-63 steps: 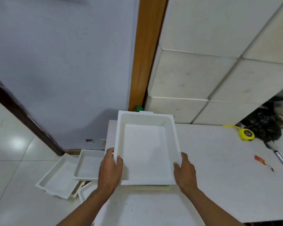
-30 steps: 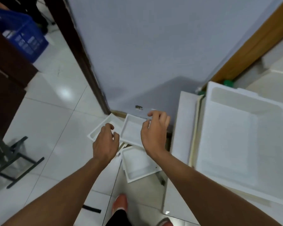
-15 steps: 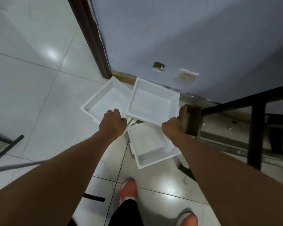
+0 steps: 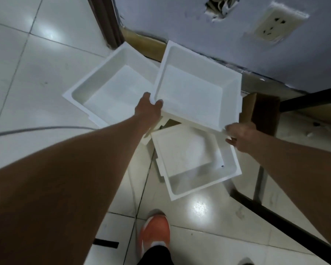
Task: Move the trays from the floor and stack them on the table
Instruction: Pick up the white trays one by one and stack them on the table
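Left hand (image 4: 148, 109) and right hand (image 4: 241, 136) both gripping top white tray's (image 4: 195, 87) near corners, by wall socket (image 4: 275, 23)

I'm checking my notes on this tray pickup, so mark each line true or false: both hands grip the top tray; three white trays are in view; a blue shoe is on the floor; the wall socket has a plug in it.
1. Both the left hand and right hand grip the top tray. True.
2. Three white trays are in view. True: the far-left tray and near tray lie lower.
3. A blue shoe is on the floor. False: the shoe is orange.
4. The wall socket has a plug in it. False: it is empty.
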`<state>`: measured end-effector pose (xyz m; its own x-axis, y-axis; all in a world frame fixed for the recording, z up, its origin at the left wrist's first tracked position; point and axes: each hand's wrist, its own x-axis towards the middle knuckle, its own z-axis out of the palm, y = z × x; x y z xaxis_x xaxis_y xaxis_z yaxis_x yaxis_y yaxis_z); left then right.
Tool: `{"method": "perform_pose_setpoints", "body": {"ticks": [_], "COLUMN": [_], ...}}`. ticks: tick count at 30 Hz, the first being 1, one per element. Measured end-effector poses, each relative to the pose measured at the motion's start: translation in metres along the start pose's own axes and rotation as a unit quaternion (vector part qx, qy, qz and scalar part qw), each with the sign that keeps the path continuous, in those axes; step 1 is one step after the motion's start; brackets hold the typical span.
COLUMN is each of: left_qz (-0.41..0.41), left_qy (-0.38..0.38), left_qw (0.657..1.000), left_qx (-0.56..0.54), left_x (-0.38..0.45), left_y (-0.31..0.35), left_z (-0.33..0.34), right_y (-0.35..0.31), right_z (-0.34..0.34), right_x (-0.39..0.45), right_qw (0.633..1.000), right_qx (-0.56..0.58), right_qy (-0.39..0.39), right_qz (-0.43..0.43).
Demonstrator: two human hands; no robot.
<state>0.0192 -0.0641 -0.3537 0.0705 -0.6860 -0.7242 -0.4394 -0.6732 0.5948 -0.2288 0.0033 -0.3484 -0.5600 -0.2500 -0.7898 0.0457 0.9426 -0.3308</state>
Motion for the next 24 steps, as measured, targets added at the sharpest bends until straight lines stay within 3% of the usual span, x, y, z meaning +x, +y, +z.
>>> {"method": "perform_pose_setpoints", "body": {"ticks": [4, 9, 15, 24], "left_qz": [-0.030, 0.021, 0.001, 0.009], "left_qy": [0.011, 0.060, 0.043, 0.027], "left_qw": [0.996, 0.992, 0.985, 0.985], "left_qx": [-0.079, -0.108, -0.170, -0.172], "left_x": [-0.006, -0.047, -0.125, -0.335], "left_y": [0.005, 0.025, 0.075, 0.175], "left_z": [0.000, -0.031, -0.109, -0.235], "right_y": [0.000, -0.009, -0.046, -0.116], "right_z": [-0.012, -0.017, -0.062, -0.175], "right_x": [-0.007, -0.057, -0.152, -0.369], "right_qw": [0.999, 0.992, 0.999, 0.997], "right_qx": [0.036, 0.054, 0.021, 0.016], "right_qy": [0.019, 0.101, 0.026, -0.054], "right_qz": [0.033, 0.045, 0.035, -0.061]}}
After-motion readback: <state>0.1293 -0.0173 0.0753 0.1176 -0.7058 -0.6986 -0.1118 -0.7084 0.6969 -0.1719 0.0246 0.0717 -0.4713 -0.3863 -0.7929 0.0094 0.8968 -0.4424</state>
